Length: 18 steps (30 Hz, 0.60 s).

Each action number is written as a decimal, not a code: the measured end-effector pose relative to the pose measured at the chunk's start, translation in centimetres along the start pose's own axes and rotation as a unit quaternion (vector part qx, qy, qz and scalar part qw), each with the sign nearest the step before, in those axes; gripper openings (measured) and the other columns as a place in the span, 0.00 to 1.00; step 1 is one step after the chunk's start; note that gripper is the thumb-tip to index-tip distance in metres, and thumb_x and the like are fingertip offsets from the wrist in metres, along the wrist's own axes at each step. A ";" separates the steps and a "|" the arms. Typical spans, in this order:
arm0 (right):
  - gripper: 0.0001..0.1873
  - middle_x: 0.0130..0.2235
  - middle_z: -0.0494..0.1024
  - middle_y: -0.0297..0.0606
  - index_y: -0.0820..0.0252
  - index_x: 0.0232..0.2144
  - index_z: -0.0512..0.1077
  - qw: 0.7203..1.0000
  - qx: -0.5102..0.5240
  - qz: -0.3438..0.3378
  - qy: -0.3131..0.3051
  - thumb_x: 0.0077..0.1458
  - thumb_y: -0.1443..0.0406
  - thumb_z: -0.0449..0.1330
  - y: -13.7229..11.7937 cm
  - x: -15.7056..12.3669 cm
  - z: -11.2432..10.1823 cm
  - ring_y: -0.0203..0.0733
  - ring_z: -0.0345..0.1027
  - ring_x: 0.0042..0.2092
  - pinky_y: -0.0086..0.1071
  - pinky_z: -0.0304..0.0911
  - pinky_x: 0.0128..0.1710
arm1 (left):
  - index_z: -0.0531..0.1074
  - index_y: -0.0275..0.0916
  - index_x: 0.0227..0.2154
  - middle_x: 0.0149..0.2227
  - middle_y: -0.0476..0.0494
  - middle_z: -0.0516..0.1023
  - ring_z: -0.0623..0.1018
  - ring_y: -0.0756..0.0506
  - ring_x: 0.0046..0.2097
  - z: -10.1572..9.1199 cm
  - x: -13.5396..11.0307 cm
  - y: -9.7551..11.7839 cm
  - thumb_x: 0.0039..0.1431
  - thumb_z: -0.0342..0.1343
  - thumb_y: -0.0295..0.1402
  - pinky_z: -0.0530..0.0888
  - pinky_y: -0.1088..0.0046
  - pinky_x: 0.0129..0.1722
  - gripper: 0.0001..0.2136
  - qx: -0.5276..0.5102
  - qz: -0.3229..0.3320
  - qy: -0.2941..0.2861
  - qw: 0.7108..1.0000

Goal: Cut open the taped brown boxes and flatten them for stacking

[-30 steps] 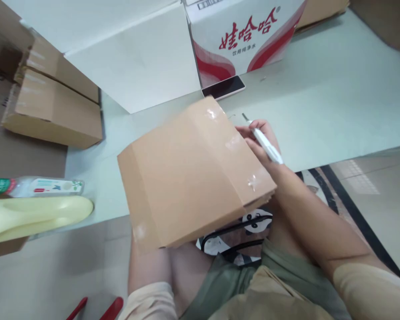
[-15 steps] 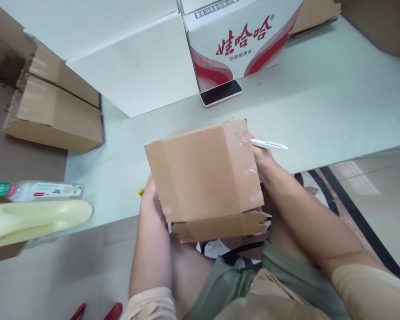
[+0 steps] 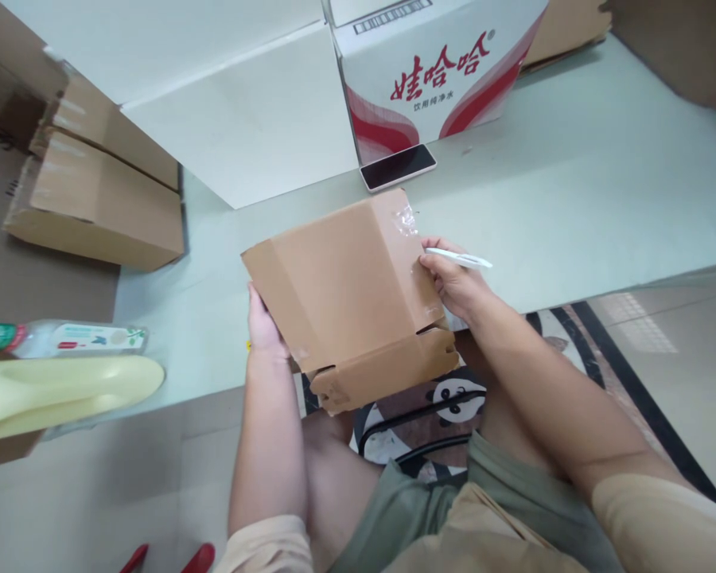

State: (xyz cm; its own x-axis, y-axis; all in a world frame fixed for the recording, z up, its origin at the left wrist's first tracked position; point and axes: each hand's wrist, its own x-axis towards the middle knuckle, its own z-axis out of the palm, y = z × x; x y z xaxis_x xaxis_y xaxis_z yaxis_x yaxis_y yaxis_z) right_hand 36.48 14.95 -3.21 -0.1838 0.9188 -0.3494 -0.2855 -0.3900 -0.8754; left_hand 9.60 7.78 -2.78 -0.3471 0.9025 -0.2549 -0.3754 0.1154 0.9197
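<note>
A brown cardboard box (image 3: 340,278), with creased sides and a notched flap at its near end, is held tilted over the table's front edge. My left hand (image 3: 264,325) supports it along its left side, the fingers partly hidden beneath. At the right edge my right hand (image 3: 453,278) pinches the cardboard with thumb and fingers. A slim white pen (image 3: 462,257) also lies in that hand, its end pointing right. Shiny clear tape (image 3: 404,221) clings to the box's upper right panel. Something small and yellow is mostly hidden behind my left wrist.
A phone (image 3: 398,167) lies before a white-and-red carton (image 3: 435,87); a large white box (image 3: 244,127) stands beside it. Brown boxes (image 3: 107,191), a bottle (image 3: 89,337) and a pale yellow curved object (image 3: 95,390) are at left. The table (image 3: 585,183) extends right.
The box has shifted left and slightly up, turning a little. My right hand, previously mostly hidden behind it, now shows at its right edge with the pen.
</note>
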 end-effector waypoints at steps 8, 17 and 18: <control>0.21 0.26 0.71 0.25 0.55 0.37 0.68 0.996 0.022 -0.013 0.091 0.37 0.61 0.66 -0.2 0.8 -0.3 0.28 0.59 0.23 0.24 0.51 0.21 | 0.78 0.37 0.37 0.33 0.43 0.84 0.83 0.43 0.32 -0.7 -0.1 -0.4 0.37 0.73 0.38 0.81 0.69 0.35 0.21 -0.027 -0.008 0.075 0.997; 0.34 0.29 0.77 0.31 0.56 0.35 0.69 0.997 0.067 -0.014 0.015 0.31 0.42 0.72 0.5 1.0 -0.2 0.32 0.69 0.25 0.24 0.54 0.20 | 0.75 0.37 0.44 0.49 0.39 0.82 0.76 0.42 0.60 -0.9 1.7 -0.1 0.62 0.54 0.38 0.72 0.64 0.62 0.12 -0.148 0.085 0.194 0.966; 0.35 0.30 0.77 0.31 0.56 0.35 0.70 0.998 0.057 -0.018 -0.003 0.31 0.41 0.72 0.8 0.8 -0.1 0.30 0.67 0.24 0.24 0.53 0.19 | 0.74 0.38 0.44 0.49 0.39 0.81 0.75 0.42 0.60 -1.0 1.8 -0.3 0.61 0.55 0.38 0.72 0.64 0.62 0.12 -0.148 0.085 0.190 0.967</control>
State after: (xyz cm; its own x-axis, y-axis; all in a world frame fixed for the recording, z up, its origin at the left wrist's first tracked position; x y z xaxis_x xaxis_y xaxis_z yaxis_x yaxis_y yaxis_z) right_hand 36.17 15.42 -4.21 -0.1774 0.9323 -0.3153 -0.3971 -0.3610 -0.8438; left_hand 8.27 8.99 -3.84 -0.6956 0.6734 -0.2503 -0.4945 -0.1961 0.8467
